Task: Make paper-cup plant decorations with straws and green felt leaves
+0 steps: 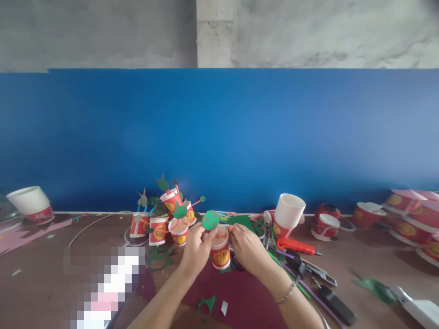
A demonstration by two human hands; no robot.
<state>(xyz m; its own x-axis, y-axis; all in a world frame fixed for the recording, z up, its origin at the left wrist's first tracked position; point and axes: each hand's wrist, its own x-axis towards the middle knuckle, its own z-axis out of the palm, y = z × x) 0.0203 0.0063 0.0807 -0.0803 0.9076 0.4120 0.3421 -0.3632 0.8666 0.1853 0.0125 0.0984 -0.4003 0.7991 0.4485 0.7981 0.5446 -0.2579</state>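
A red and white paper cup (220,257) with a yellow emblem stands upright between my hands. My left hand (196,249) is closed at the left side of its rim, fingers pressed against the cup. Just above those fingers a green paper disc (210,220) with darker spots sticks up; how it is attached is hidden. At the right of the rim, my right hand (246,244) is closed in a pinch on a small orange piece (231,227), whose full shape my fingers cover. Something orange shows inside the cup.
Several cups with straws and green paper shapes (179,234) stand to the left. A stack of white cups (290,210), an orange-handled cutter (298,246), a black key fob (336,304) and green-handled scissors (380,290) lie rightward. A blue panel (219,137) bounds the table's back.
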